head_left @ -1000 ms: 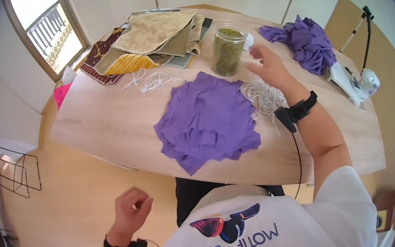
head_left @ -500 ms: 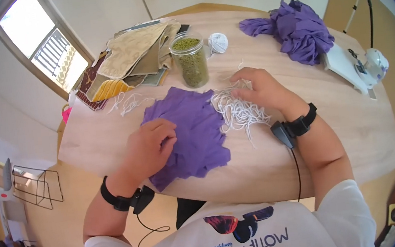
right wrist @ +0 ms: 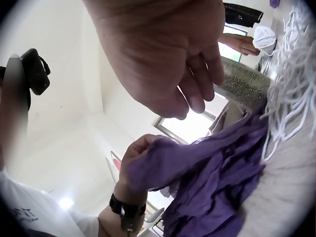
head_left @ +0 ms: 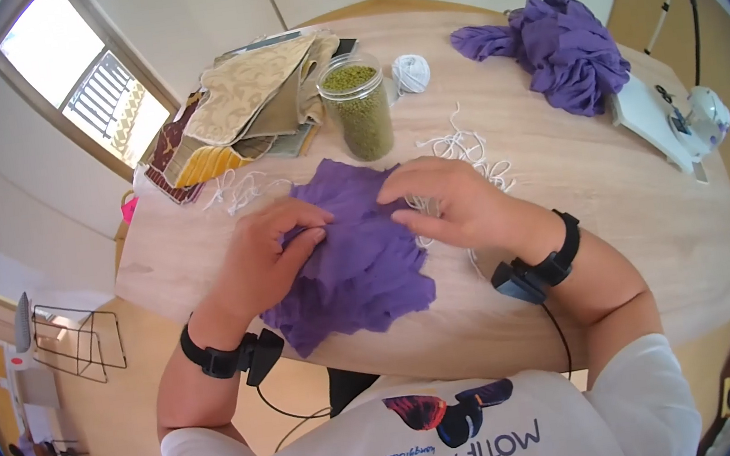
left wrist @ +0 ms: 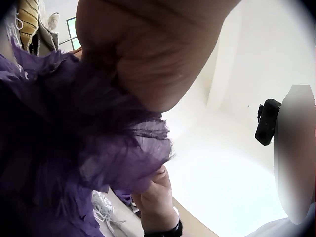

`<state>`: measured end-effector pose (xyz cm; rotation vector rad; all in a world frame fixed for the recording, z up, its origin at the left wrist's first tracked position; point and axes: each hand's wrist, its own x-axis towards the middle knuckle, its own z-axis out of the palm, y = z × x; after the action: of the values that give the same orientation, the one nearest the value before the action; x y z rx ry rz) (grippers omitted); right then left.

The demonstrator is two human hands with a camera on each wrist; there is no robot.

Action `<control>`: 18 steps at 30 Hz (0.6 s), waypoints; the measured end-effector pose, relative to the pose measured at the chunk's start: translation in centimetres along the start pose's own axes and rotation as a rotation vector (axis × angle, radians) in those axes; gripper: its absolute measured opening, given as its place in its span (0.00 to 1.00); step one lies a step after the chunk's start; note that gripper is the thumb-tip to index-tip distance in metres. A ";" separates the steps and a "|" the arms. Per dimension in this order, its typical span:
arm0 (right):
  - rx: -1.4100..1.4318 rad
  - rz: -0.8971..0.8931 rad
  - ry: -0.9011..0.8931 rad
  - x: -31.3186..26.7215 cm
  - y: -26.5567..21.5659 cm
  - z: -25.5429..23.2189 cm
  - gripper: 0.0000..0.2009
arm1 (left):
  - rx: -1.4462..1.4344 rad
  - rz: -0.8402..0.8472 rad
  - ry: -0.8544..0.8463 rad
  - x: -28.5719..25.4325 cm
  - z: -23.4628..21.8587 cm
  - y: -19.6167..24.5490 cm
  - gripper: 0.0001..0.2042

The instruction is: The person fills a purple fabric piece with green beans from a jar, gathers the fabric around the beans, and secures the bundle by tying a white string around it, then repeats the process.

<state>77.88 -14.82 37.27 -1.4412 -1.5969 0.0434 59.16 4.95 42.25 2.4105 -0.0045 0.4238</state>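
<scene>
A gathered, ragged-edged purple cloth lies at the middle of the table. The left hand pinches its upper left part between thumb and fingers; in the right wrist view that hand lifts a fold of the cloth. Over the cloth's right edge is the right hand, thumb and fingers apart, nothing seen between them; the right wrist view shows its fingers loosely bent above the cloth. Loose white strings lie behind and partly under the right hand.
Behind the cloth stands a jar of green grains, with a white yarn ball beside it. Fabric samples are stacked at back left, near thin white threads. More purple cloth and a white device are at the right.
The left hand came from beside the table onto the cloth and now pinches it. The right hand moved from near the jar, past the strings, to the cloth's right edge. Some strings spread out.
</scene>
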 end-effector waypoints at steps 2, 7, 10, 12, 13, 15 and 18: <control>0.017 -0.031 -0.018 1.1 -1.1 0.9 0.13 | -0.047 0.006 -0.040 0.0 0.0 -0.3 0.04; -0.093 -0.113 -0.042 3.3 -2.2 2.9 0.13 | -0.020 -0.003 -0.077 -0.3 -0.8 -0.8 0.07; -0.048 -0.064 -0.056 4.1 -1.7 3.6 0.11 | -0.171 -0.084 0.092 -0.4 -0.4 -2.0 0.08; 0.019 -0.002 -0.024 5.3 -0.9 3.6 0.08 | -0.156 -0.044 0.254 -0.5 -0.8 -1.4 0.08; 0.064 0.092 -0.019 6.0 -0.6 3.5 0.07 | -0.063 0.033 0.328 -1.0 -1.5 -0.3 0.08; 0.150 0.286 0.004 7.6 0.0 3.0 0.07 | -0.021 0.178 0.310 -1.4 -1.5 0.5 0.08; 0.214 0.367 -0.001 10.5 -1.3 1.8 0.09 | -0.221 0.211 0.080 -2.2 0.9 1.3 0.09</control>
<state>77.29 -6.03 43.36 -1.5433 -1.2675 0.4155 57.17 3.09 41.76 2.1812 -0.2588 0.5849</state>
